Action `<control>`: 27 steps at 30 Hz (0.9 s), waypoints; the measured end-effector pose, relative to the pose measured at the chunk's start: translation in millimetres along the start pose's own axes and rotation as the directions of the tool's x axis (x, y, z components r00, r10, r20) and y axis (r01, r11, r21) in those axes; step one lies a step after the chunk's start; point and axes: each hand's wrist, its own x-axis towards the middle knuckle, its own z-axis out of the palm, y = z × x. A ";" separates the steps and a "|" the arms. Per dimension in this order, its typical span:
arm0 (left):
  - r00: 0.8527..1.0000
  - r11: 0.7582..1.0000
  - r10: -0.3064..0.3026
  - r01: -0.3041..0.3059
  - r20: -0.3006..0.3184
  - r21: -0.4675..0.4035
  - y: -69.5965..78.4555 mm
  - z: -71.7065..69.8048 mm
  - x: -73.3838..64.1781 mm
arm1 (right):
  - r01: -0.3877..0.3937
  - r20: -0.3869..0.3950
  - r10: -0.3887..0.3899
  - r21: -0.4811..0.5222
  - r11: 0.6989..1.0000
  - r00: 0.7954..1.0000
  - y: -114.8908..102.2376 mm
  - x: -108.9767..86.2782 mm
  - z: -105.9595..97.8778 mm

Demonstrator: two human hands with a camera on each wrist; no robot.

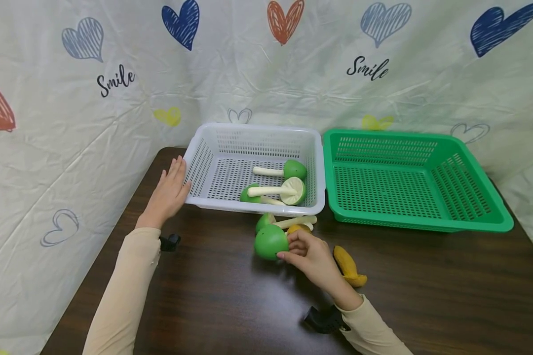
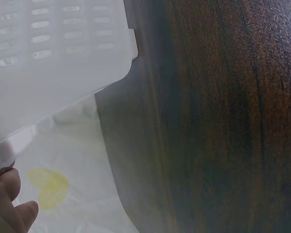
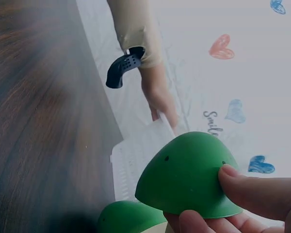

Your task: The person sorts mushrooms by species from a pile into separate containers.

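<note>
My right hand (image 1: 310, 259) holds a toy mushroom by its green cap (image 1: 271, 242), above the table in front of the white basket (image 1: 253, 209). In the right wrist view, the thumb presses the outside of the green cap (image 3: 189, 177) and the other fingers are under its edge; the stem is hidden there. My left hand (image 1: 168, 190) lies with straight fingers against the white basket's left rim. Several green-capped mushrooms (image 1: 295, 169) with pale stems lie inside that basket. Another green-capped mushroom (image 1: 264, 221) lies on the table just behind the held one.
To the right of the white basket stands a green basket (image 1: 422, 224). A yellow-brown toy mushroom (image 1: 345, 264) lies on the dark table (image 1: 213, 296) beside my right wrist. Another yellow piece (image 1: 299, 228) is partly covered near the fingers. A cloth with printed hearts hangs behind.
</note>
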 end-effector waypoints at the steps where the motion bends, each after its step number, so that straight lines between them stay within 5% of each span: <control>1: 1.000 1.000 -0.001 0.001 0.002 -0.002 0.1 -0.1 0.0 | -0.012 0.009 0.012 0.023 1.000 1.000 -0.3 -0.3 -0.3; 10: 1.000 1.000 -0.011 0.011 0.012 -0.001 0.6 -0.5 -0.7 | 0.005 0.033 -0.009 0.106 0.994 0.999 -4.3 -1.5 0.3; 17: 1.000 1.000 -0.006 0.006 0.006 -0.001 0.6 -0.8 -0.4 | 0.076 -0.035 -0.074 0.039 0.996 0.997 -5.2 -1.1 0.0; 27: 1.000 1.000 -0.006 0.006 0.011 0.000 1.0 -0.6 0.8 | 0.112 -0.027 -0.111 0.035 0.993 0.993 -3.2 -0.1 -2.4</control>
